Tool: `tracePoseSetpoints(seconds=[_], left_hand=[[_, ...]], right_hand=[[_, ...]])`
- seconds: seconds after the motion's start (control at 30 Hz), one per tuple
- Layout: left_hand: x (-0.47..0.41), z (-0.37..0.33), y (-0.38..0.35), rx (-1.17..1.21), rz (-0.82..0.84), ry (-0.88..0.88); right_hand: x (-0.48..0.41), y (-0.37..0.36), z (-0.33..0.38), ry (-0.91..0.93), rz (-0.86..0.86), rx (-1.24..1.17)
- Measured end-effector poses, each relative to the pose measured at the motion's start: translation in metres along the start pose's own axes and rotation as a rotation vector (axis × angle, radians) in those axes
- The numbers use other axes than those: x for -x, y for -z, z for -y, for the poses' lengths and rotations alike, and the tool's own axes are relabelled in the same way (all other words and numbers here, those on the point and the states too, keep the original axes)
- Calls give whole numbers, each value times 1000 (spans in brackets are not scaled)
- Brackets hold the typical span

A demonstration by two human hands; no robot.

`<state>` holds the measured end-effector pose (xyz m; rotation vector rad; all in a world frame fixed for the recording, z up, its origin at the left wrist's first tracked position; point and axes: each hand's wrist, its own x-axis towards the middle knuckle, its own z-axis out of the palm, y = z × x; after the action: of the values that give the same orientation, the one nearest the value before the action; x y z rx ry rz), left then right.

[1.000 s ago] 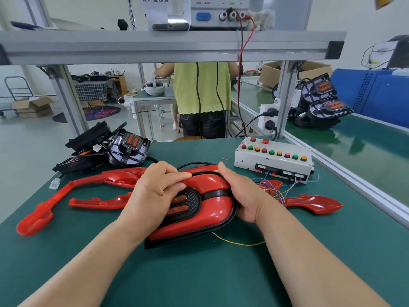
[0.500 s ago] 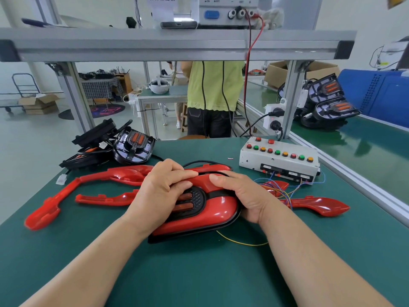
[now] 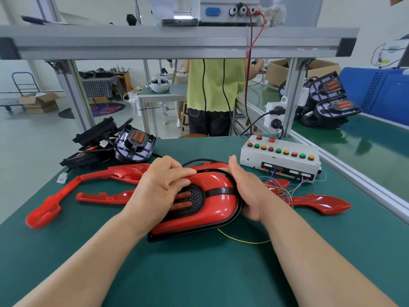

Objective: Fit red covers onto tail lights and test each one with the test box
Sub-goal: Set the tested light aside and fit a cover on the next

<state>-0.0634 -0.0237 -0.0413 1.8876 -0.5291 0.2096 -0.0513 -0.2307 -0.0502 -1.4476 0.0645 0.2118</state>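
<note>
1. While the red cover (image 3: 212, 202) sits on the tail light (image 3: 188, 233) in the middle of the green table (image 3: 199, 280), close in front of the person, the step in hand appears to be pressing the cover home onto its black base.
2. The left hand (image 3: 159, 187) lies on top of the cover's left half, fingers together and bent over it, bearing down rather than pinching.
3. The right hand (image 3: 245, 191) cups the rounded right end, thumb along the top edge and fingers wrapped under the rim.
4. Judging by the even black rim around the red, the fit looks nearly done. The next move probably calls for a check that every edge has seated, then connecting the lamp's lead to the test box (image 3: 281, 160), which stands just beyond the right hand.
5. A thin yellow wire (image 3: 241, 241) trails from under the lamp, and a bunch of coloured wires (image 3: 285, 191) hangs from the box front. Whether any are joined I cannot tell.
6. Spare red covers (image 3: 124, 173) lie to either side, and bare tail lights (image 3: 135, 147) are heaped at the table's far left.
7. Writing: the box's buttons are red, green and amber, with nothing legible beside them. The power supply (image 3: 221, 9) on the shelf above carries small markings too blurred to read, and the paper sign beside it is cut off.
</note>
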Motion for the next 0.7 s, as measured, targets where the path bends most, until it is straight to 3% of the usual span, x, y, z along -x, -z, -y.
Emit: tracePoseSetpoints(seconds=[0.13, 0.33, 0.5, 0.6, 0.7], left_hand=[[-2, 5, 1, -421, -83, -241], [-5, 5, -2, -466, -103, -301], [-4, -3, 0, -119, -86, -61], [-13, 5, 25, -267, -141, 102], [-11, 16, 49, -114, -29, 357]], right_hand=[[1, 0, -1, 2, 35, -5], [3, -4, -4, 86, 117, -10], [3, -3, -3, 77, 107, -10], [3, 1, -4, 72, 88, -12], [2, 4, -4, 72, 85, -8]])
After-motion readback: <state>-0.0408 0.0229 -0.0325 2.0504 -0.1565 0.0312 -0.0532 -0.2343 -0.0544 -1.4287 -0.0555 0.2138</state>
